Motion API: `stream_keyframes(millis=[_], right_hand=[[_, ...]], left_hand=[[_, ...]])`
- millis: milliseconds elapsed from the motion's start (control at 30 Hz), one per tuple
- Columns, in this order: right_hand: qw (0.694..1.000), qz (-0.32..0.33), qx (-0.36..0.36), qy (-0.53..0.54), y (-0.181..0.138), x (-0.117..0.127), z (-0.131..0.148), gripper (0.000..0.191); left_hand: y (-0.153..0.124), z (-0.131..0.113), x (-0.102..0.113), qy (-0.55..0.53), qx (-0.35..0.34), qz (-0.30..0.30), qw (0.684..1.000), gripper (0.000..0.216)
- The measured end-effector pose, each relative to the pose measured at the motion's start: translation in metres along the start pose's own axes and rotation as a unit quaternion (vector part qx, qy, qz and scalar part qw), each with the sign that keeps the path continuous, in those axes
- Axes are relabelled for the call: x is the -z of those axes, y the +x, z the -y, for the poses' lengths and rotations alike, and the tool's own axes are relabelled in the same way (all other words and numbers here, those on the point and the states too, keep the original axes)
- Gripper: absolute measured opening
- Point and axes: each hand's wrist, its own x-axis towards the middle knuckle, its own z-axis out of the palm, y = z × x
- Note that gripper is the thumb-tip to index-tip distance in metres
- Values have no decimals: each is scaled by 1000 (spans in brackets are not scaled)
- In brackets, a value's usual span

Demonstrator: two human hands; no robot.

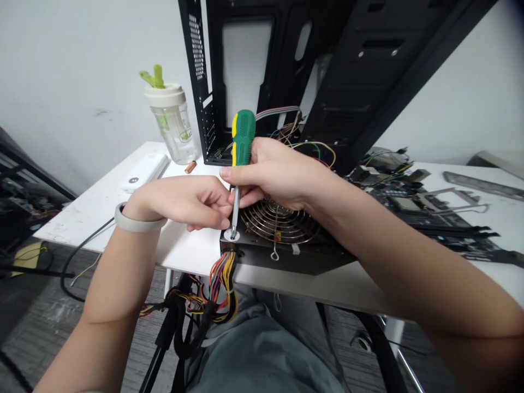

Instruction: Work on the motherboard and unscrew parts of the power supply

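A screwdriver (pixel 243 136) with a green and yellow handle stands nearly upright, its tip on a screw in the corner of a black computer power supply (pixel 262 250). My right hand (pixel 274 172) is closed round the lower handle. My left hand (pixel 200 204) is curled, its thumb and fingertips closed at the metal shaft just above the tip. A pale round sticker (pixel 231 234) surrounds the screw. Beside my right hand, a round wire fan grille (pixel 282 221) covers the top of the power supply. A bundle of coloured cables (pixel 223 278) hangs from its near left end.
A black computer case (pixel 286 65) stands open behind the power supply. To its left are a clear bottle (pixel 176 125), a small battery (pixel 190 167) and a white box (pixel 145 172). Circuit boards (pixel 409 204) and metal parts cover the table's right side. The table's front edge (pixel 303 284) lies close.
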Motion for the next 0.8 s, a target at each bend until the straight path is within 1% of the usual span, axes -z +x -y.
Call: stream_keyframes(millis=[167, 267, 367, 500, 600, 667, 800], right_hand=[[999, -3, 37, 3, -2, 0, -1, 27], [997, 9, 80, -1, -3, 0, -4, 31], [992, 16, 120, -31, -3, 1, -6, 38], [985, 25, 154, -76, 0, 2, -6, 47], [977, 17, 195, -90, 1, 3, -6, 45], [973, 19, 212, -95, 1, 3, -5, 43], [973, 45, 211, -84, -3, 1, -2, 40]], left_hand=[[1, 0, 1, 3, -7, -1, 1000, 28], [2, 2, 1, -2, -2, -2, 1000, 28], [2, 6, -1, -22, -4, -12, 1000, 26], [1, 12, -2, -63, -27, -24, 997, 27], [1, 14, -3, -88, -38, -29, 995, 27], [0, 13, -3, -87, -42, -20, 995, 26], [0, 11, -1, -53, -46, -13, 997, 23]])
